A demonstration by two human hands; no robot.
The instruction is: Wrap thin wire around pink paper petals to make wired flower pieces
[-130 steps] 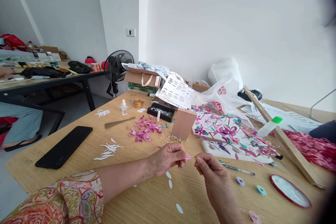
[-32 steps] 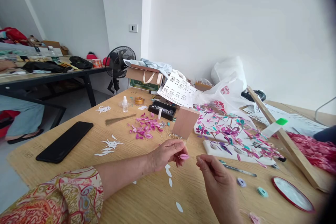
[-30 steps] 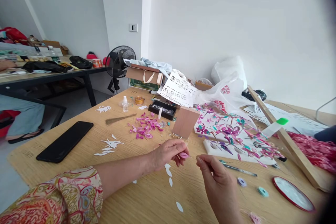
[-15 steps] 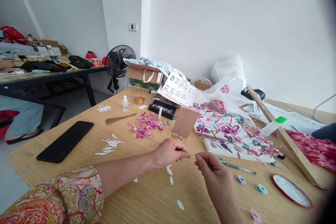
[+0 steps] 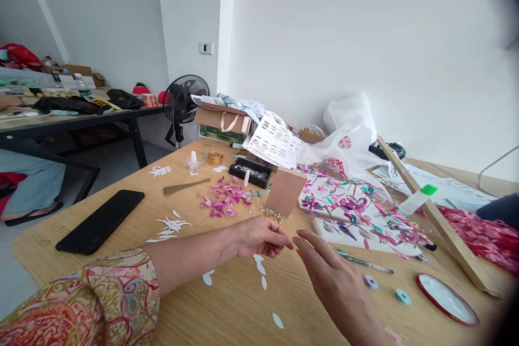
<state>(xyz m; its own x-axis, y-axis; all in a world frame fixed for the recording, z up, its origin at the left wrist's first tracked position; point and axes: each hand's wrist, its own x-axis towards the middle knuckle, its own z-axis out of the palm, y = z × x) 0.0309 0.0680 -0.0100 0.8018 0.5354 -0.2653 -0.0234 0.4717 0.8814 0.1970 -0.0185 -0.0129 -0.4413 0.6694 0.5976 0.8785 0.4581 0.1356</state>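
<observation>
Above the middle of the table, my left hand (image 5: 263,237) is closed in a pinch, thumb against forefinger. A thin strand showed between my hands a moment ago; at present I cannot make it out. My right hand (image 5: 330,273) is beside it, back turned up, its fairly straight fingers pressed together and their tips almost at the left fingertips. Whatever lies between them is hidden. Beneath the hands are white leaf-shaped pieces (image 5: 278,320). Behind the left hand stands a wooden block (image 5: 286,192) with small beaded stems (image 5: 271,214) at its foot.
Pink petals (image 5: 224,196), a black phone (image 5: 101,221) and a small bottle (image 5: 193,164) lie to the left. Purple flower sprigs on white foam (image 5: 375,243), a pen (image 5: 368,264), thread spools (image 5: 403,296) and a wooden bar (image 5: 441,227) occupy the right.
My right hand has turned over, its fingers straightening from a pinch and its tips moving slightly left. My left hand keeps its pinch. The strand between them no longer shows.
</observation>
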